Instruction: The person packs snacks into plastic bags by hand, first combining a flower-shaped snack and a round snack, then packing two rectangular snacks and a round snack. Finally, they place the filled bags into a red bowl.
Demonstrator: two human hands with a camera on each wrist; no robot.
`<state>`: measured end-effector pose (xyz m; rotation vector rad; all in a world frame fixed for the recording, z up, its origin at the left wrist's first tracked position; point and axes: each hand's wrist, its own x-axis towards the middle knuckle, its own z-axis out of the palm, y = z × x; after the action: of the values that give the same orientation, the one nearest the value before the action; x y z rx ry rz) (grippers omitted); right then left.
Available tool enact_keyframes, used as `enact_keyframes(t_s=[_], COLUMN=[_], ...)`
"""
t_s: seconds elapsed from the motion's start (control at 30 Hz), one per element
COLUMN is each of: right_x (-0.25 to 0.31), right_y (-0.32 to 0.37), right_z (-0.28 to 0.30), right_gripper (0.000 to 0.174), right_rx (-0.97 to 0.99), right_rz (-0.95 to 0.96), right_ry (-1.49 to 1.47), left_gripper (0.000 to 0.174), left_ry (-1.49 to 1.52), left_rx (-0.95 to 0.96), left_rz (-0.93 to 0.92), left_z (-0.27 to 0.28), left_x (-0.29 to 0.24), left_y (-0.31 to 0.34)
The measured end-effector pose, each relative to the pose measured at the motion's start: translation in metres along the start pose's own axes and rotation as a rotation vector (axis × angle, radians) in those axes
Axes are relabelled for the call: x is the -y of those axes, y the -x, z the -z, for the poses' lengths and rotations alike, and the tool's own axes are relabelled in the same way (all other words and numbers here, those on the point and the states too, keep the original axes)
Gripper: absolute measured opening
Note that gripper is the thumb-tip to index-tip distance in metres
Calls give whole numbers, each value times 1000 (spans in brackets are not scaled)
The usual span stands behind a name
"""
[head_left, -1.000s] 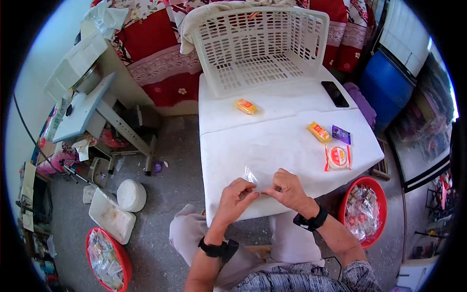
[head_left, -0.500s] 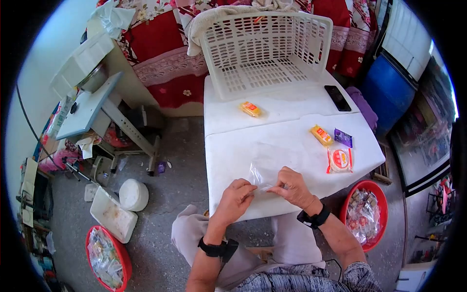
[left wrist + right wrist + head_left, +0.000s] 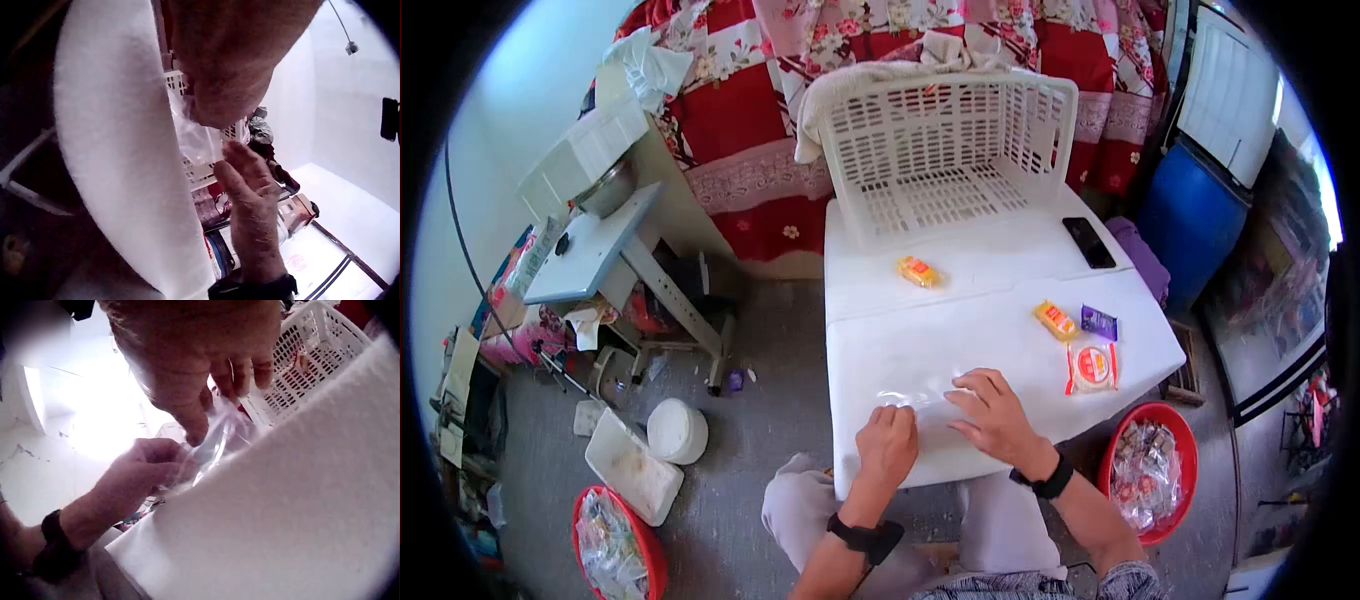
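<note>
A clear plastic bag (image 3: pixel 908 398) lies low over the front of the white table, its shiny film also showing in the right wrist view (image 3: pixel 228 434). My left hand (image 3: pixel 887 443) grips the bag's near edge with curled fingers. To its right, my right hand (image 3: pixel 997 418) has its thumb and fingers spread apart, close over the film. Right of the hands sit a round snack in a red-and-clear wrapper (image 3: pixel 1092 368), a yellow-orange wrapped snack (image 3: pixel 1055 320) and a small purple packet (image 3: pixel 1099 322). Another yellow wrapped snack (image 3: pixel 918 271) is farther back.
At the table's (image 3: pixel 870 350) back a white slotted basket (image 3: pixel 945 205) lies on its side. A black phone (image 3: pixel 1089 243) rests at the back right. Red tubs filled with wrapped things stand on the floor, right (image 3: pixel 1110 470) and left (image 3: pixel 655 550). A blue barrel (image 3: pixel 1195 220) is beyond.
Both hands were pinching the bag's near edge close together. Now the right hand's fingers have spread, and the left hand has turned knuckles up. The head view has tilted upward.
</note>
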<state>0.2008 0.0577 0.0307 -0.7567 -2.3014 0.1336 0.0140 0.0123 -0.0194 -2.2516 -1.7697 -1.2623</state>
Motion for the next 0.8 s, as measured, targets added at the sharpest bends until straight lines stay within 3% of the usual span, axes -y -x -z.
enact_keyframes(t_s=[0.1,0.23,0.3,0.43,0.5,0.57,0.63,0.7,0.8], right_x=[19,25,12,11,21,23,17,10,0], right_y=[9,18,23,26,24,27,30,31,23], right_z=[2,-18,-28,-21,-11,-20,-28,-30,-16], right_gripper=[41,40,40,35,40,42,43,41,35], right_rx=[58,190,166,244,264,212,164,154,197], right_rz=[185,179,36,-29,-225,-168,-104,-226,-313], right_ry=[79,-22,2,122,236,262,283,401,256], left_gripper=[10,13,11,10,10,10,8,8,10], left_ry=[-80,186,210,196,138,74,7,-42,-118], left_rx=[-107,-131,-87,-71,-115,-159,-87,-78,-61], left_rz=[42,4,65,162,98,49,-52,-28,15], left_z=[-6,-26,-31,-24,-19,-17,-17,-17,-14], left_x=[-1,1,4,-3,-8,-12,-16,-11,-8], left_y=[-2,3,4,2,-2,-1,1,3,5])
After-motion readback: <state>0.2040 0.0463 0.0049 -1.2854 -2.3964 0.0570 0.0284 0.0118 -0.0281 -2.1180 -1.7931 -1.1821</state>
